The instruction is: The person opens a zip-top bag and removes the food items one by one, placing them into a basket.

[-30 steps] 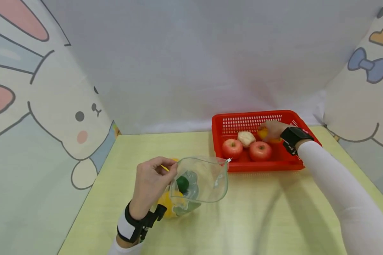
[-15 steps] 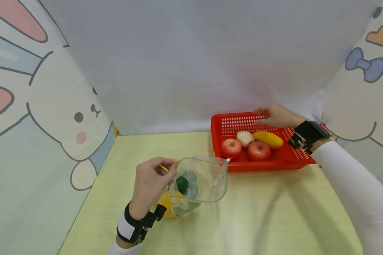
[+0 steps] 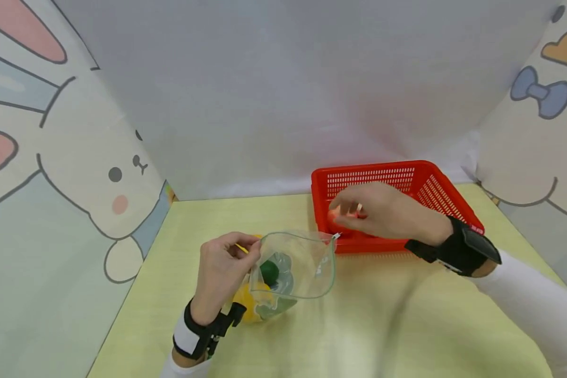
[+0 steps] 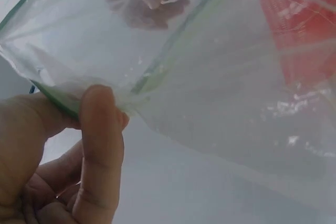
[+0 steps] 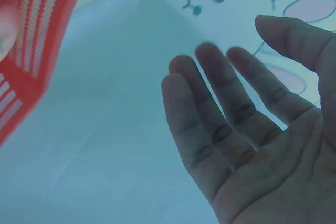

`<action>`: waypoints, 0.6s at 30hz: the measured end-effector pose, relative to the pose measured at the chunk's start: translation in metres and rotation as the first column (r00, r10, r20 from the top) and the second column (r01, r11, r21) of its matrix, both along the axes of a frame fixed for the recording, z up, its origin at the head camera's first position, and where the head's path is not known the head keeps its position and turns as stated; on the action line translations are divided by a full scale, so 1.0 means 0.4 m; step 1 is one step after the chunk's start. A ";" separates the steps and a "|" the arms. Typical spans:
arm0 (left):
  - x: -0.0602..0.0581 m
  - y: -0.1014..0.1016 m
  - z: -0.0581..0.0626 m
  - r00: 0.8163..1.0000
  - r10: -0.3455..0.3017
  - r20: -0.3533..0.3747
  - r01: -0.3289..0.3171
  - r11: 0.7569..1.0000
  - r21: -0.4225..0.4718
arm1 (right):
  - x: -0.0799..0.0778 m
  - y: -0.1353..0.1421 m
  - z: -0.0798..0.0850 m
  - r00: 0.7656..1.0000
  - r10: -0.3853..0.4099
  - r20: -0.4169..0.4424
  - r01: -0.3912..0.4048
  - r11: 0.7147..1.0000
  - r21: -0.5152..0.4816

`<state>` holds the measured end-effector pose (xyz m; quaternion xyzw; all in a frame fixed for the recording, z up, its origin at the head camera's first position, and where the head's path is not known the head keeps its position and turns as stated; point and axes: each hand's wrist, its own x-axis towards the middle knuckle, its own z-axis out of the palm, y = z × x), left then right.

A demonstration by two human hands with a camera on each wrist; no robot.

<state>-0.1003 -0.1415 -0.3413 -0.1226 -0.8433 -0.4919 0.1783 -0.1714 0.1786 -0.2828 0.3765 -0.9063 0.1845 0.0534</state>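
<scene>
My left hand (image 3: 224,275) pinches the rim of a clear zip bag (image 3: 307,270) with a green edge, thumb against fingers; its mouth gapes toward the right. Inside the bag show a dark green round thing (image 3: 269,273) and a yellow thing (image 3: 247,300). Over the red basket (image 3: 439,194) hovers my right hand (image 3: 382,210), fingers loosely bent. In the right wrist view, the right palm (image 5: 278,161) holds nothing. A red apple (image 3: 334,223) shows partly behind the right fingers; the basket's other produce is hidden by this hand.
The basket stands at the back right of a pale yellow table (image 3: 359,325). A grey-white wall (image 3: 283,105) rises behind it. Side panels carry cartoon drawings, a rabbit (image 3: 118,199) on the left and a blue bow (image 3: 541,93) on the right.
My right hand let go of the yellow, mango-like fruit in the basket, rose clear, then moved left and nearer, over the basket's front. My left hand keeps its pinch on the bag.
</scene>
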 end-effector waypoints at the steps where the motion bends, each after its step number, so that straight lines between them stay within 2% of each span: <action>1: 0.000 0.000 0.000 1.000 0.001 -0.001 -0.001 1.000 0.001 | 0.019 -0.020 -0.004 0.999 0.050 -0.006 -0.050 0.999 0.019; 4: 0.001 -0.001 0.000 1.000 0.008 0.001 -0.008 1.000 -0.007 | 0.062 -0.081 -0.030 0.983 0.176 0.047 -0.179 0.981 0.070; 7: 0.002 0.000 0.000 1.000 0.014 0.002 -0.014 1.000 -0.021 | 0.085 -0.145 -0.072 0.968 0.225 0.108 -0.238 0.962 0.133; 12: 0.005 0.002 0.000 1.000 0.012 0.001 -0.012 1.000 -0.021 | 0.078 -0.243 -0.164 0.963 0.267 0.044 -0.269 0.927 0.260; 16: 0.004 0.005 0.001 1.000 0.003 -0.010 -0.004 1.000 -0.027 | 0.061 -0.309 -0.224 0.956 0.282 0.077 -0.292 0.911 0.292; 18: 0.003 0.006 0.002 1.000 -0.001 -0.018 0.000 1.000 -0.031 | 0.053 -0.336 -0.249 0.955 0.281 0.096 -0.297 0.912 0.284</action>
